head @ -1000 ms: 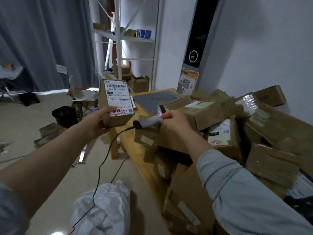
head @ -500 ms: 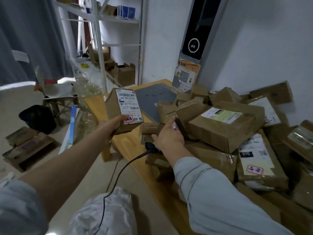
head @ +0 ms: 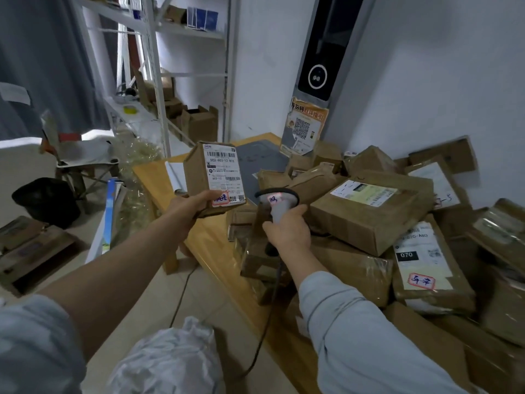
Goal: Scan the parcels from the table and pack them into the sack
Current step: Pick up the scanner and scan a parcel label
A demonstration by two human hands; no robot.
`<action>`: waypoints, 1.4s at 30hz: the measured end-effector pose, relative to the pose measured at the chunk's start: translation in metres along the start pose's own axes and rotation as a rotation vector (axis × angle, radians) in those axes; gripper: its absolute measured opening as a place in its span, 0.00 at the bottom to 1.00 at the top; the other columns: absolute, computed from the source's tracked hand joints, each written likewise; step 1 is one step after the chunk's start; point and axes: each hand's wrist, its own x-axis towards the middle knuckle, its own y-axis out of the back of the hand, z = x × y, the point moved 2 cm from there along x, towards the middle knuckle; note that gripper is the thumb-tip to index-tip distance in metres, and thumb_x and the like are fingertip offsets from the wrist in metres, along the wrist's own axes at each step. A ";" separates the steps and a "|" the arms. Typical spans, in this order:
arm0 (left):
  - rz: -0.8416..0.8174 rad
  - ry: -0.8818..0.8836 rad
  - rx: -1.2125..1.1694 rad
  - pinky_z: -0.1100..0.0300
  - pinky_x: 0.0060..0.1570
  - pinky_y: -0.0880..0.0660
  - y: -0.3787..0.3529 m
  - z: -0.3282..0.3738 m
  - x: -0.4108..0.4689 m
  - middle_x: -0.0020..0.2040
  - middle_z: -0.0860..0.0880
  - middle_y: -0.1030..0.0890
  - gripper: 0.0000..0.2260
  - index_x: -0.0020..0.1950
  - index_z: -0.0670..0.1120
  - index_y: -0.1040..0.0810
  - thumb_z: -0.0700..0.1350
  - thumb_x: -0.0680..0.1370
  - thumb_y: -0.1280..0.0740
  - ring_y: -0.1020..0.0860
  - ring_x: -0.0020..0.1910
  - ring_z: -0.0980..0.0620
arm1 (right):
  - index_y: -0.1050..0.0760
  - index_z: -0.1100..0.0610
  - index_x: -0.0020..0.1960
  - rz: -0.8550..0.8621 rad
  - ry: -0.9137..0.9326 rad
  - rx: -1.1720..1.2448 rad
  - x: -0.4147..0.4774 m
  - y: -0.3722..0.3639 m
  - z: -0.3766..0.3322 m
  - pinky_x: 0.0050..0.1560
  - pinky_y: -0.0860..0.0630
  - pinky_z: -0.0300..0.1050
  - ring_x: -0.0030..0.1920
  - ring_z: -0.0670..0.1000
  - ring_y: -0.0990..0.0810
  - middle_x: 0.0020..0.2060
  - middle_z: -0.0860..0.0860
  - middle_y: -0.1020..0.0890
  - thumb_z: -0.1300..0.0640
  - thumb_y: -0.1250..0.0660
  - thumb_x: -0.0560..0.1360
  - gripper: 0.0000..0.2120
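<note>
My left hand [head: 191, 204] grips a small brown parcel [head: 212, 177] from below, its white barcode label turned toward me. Just right of it, my right hand [head: 287, 230] holds a grey handheld scanner [head: 277, 200] upright by its handle, head level with the parcel's lower edge. The scanner's black cable [head: 264, 331] hangs down to the floor. A white sack [head: 170, 356] sits crumpled on the floor below my arms. Several brown parcels [head: 369, 214] are heaped on the wooden table [head: 210, 245] to the right.
A grey mat [head: 261, 160] lies on the table's far end. White metal shelving [head: 159, 81] with boxes stands at the back left. A black bag [head: 48, 201], a stool and flat cartons [head: 31, 251] sit on the floor at left.
My right hand has lifted the scanner from the parcel pile and raised it upright beside the held parcel. My left hand has kept the parcel up with its label facing me.
</note>
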 end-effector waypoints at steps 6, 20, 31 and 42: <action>-0.028 -0.077 0.002 0.66 0.39 0.25 -0.017 0.009 -0.014 0.46 0.48 0.16 0.15 0.56 0.40 0.23 0.40 0.71 0.26 0.17 0.42 0.55 | 0.35 0.57 0.57 0.019 0.048 0.709 -0.010 0.024 0.010 0.34 0.23 0.39 0.41 0.52 0.17 0.46 0.56 0.20 0.60 0.31 0.74 0.16; -0.014 -0.216 0.166 0.54 0.63 0.28 -0.023 0.010 -0.036 0.48 0.46 0.18 0.15 0.56 0.42 0.25 0.41 0.71 0.26 0.20 0.51 0.48 | 0.28 0.57 0.46 -0.421 0.119 1.314 -0.063 0.043 -0.003 0.29 0.22 0.42 0.26 0.50 0.23 0.29 0.54 0.21 0.69 0.31 0.73 0.10; -0.041 -0.191 0.265 0.50 0.61 0.26 -0.003 0.001 -0.037 0.53 0.46 0.18 0.30 0.63 0.42 0.25 0.47 0.64 0.22 0.19 0.52 0.48 | 0.27 0.59 0.40 -0.337 0.032 1.114 -0.090 0.041 0.004 0.30 0.26 0.42 0.27 0.49 0.27 0.29 0.54 0.25 0.66 0.33 0.72 0.05; -0.025 0.022 0.181 0.39 0.61 0.30 -0.050 -0.032 -0.032 0.54 0.47 0.21 0.28 0.65 0.42 0.26 0.50 0.69 0.24 0.26 0.57 0.45 | 0.26 0.63 0.53 0.248 0.104 0.491 -0.047 0.041 0.042 0.42 0.27 0.44 0.48 0.55 0.21 0.48 0.56 0.23 0.57 0.33 0.75 0.11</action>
